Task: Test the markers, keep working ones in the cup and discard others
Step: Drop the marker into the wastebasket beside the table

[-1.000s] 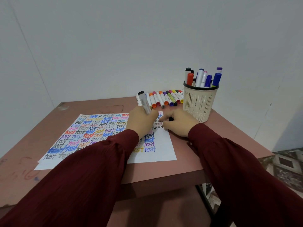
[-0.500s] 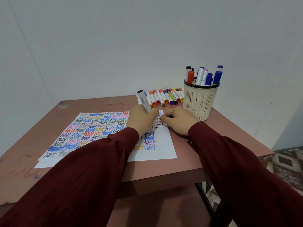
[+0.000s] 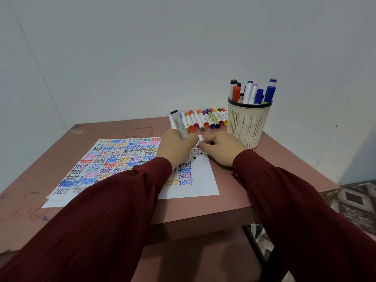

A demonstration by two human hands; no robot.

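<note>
While the left hand [image 3: 175, 148] grips a grey-barrelled marker [image 3: 180, 125], fingers wrapped round the barrel and the dark tip down on the paper [image 3: 203, 188] beside a black "test", the task reads as somewhere in its middle. Nearly the whole sheet is covered with the word "test" in many colours, which suggests a good many markers have had their trial. The slotted cup [image 3: 246, 127] at the far right of the table [image 3: 284, 169] holds a bunch of capped markers [image 3: 249, 92] standing upright, presumably the ones judged good. The right hand [image 3: 222, 149] rests on the sheet's far right corner, just beside the cup. Its fingers are curled and seem to pinch a small black cap [image 3: 212, 142], though little of that piece shows. What is left, as far as I can judge, is to finish this trial, recap the marker and send it to the cup or away. A row of markers [image 3: 205, 119] lies side by side on the table behind the hands, just left of the cup. Whether these wait for testing or have been set aside as duds cannot be told. No bin or discard spot is in view.
</note>
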